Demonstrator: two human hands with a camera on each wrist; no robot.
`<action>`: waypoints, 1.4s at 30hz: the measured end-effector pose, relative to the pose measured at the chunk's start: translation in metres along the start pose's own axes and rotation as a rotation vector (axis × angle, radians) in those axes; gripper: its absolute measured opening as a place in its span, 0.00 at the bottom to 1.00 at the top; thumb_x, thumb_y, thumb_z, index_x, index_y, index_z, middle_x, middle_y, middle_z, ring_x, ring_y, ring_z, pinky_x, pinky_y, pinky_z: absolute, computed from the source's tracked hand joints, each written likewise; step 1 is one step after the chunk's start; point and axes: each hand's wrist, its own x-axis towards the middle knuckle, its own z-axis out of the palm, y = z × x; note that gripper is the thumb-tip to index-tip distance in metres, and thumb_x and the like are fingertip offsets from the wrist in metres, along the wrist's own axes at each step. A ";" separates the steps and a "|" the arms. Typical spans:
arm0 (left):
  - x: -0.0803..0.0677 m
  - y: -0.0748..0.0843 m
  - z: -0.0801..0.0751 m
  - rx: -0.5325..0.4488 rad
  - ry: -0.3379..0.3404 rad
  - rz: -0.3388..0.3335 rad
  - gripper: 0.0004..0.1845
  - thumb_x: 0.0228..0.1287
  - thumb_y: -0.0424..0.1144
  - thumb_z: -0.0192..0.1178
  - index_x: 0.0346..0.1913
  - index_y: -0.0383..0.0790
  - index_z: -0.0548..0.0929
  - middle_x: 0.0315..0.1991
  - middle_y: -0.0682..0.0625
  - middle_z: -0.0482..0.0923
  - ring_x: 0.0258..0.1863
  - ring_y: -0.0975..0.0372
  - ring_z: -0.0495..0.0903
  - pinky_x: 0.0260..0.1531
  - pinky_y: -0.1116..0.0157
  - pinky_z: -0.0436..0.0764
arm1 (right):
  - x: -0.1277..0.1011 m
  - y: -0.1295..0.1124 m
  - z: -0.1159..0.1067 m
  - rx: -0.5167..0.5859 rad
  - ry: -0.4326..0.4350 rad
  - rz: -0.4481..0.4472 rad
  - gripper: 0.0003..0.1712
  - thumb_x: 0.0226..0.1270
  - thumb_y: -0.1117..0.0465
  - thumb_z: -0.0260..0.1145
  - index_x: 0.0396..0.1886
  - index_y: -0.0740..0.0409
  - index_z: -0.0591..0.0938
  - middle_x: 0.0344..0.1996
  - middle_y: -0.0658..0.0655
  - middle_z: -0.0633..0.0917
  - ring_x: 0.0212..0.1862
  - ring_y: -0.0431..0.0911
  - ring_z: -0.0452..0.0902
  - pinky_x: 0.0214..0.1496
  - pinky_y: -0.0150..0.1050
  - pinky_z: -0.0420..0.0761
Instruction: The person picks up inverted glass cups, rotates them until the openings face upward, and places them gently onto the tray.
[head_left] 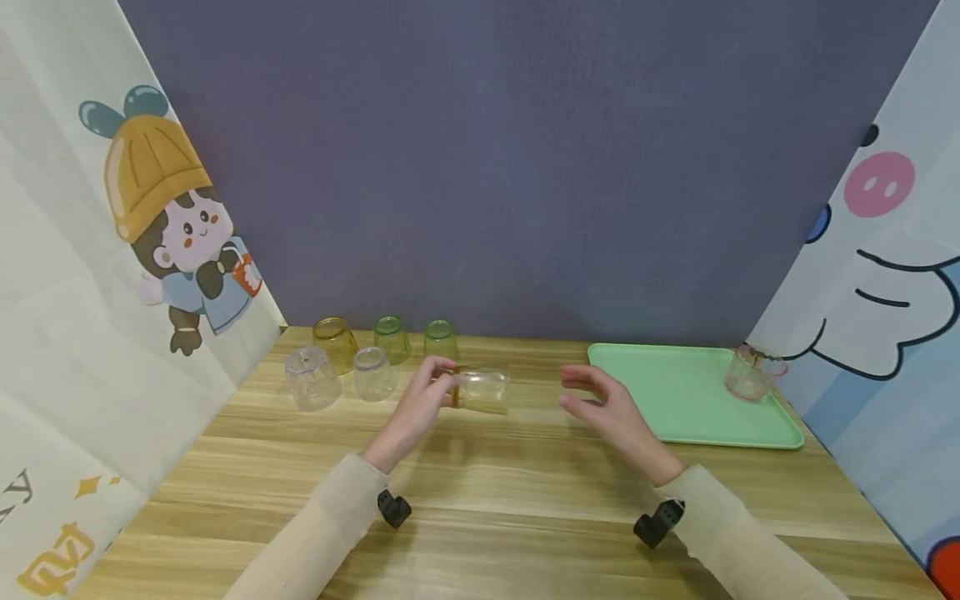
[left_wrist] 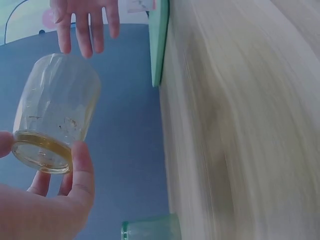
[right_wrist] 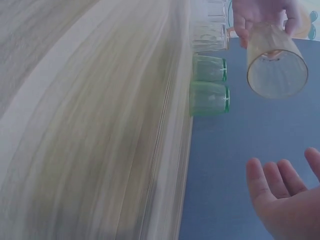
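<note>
Amber glass (head_left: 483, 390) points sideways, base gripped by the left hand (head_left: 420, 403).

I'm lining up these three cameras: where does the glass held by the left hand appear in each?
Head: the glass, below centre, in the left hand.
Left wrist: the glass, left of centre.
Right wrist: the glass, upper right, rim toward the camera.
Shared landmark: the right hand, respectively right of centre, top left and lower right.
</note>
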 end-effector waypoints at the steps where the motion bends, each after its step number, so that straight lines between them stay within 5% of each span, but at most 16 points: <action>1: 0.000 0.001 0.001 -0.005 -0.004 0.002 0.17 0.72 0.38 0.54 0.58 0.32 0.74 0.50 0.40 0.74 0.46 0.54 0.77 0.47 0.57 0.81 | 0.000 0.000 0.001 -0.001 -0.003 -0.002 0.29 0.70 0.65 0.69 0.67 0.71 0.73 0.63 0.67 0.78 0.64 0.62 0.73 0.58 0.31 0.78; 32: -0.009 0.008 0.019 -0.097 -0.080 0.022 0.17 0.71 0.35 0.53 0.58 0.30 0.73 0.51 0.40 0.72 0.46 0.55 0.76 0.51 0.50 0.81 | -0.005 -0.013 0.019 0.091 -0.060 -0.093 0.29 0.68 0.71 0.67 0.66 0.73 0.72 0.63 0.69 0.76 0.63 0.61 0.73 0.59 0.36 0.80; 42: -0.013 0.010 0.026 -0.097 -0.107 0.029 0.16 0.70 0.36 0.54 0.56 0.30 0.73 0.49 0.40 0.72 0.45 0.56 0.76 0.46 0.57 0.84 | -0.006 -0.015 0.026 0.115 -0.096 -0.110 0.33 0.67 0.72 0.68 0.69 0.74 0.68 0.65 0.74 0.73 0.64 0.64 0.71 0.58 0.39 0.81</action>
